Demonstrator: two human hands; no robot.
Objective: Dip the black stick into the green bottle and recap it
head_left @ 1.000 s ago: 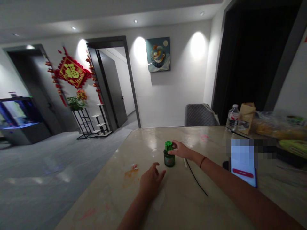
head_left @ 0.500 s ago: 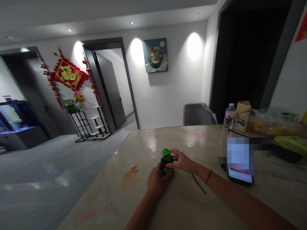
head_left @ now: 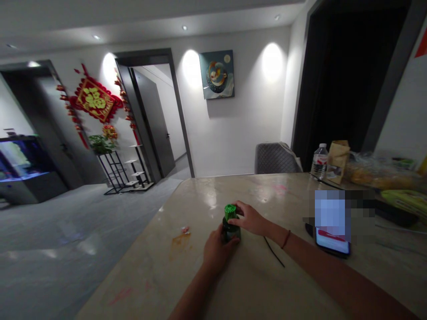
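A small dark green jar [head_left: 231,232] stands upright on the stone-look table [head_left: 160,275], in front of me. A bright green, ridged top piece [head_left: 230,212] rises from it; whether this is a cap or a tight bundle of thin pieces is too small to tell. My left hand [head_left: 219,250] wraps around the jar's lower body, thumb in front. Higher up, my right hand [head_left: 248,218] closes on the green piece from the right, thumb in front and fingers behind. The fingers partly hide the jar.
A phone [head_left: 332,242] lies on the right, partly blurred out. Farther back are a water bottle [head_left: 320,160], a paper bag [head_left: 338,160] and plastic-wrapped food [head_left: 383,173]. A thin black cord [head_left: 275,253] lies beneath my right forearm. A grey chair [head_left: 276,159] stands behind the table.
My right hand has shifted up from the jar's side to the green top piece, and more of that piece shows. My left hand keeps its hold on the jar.
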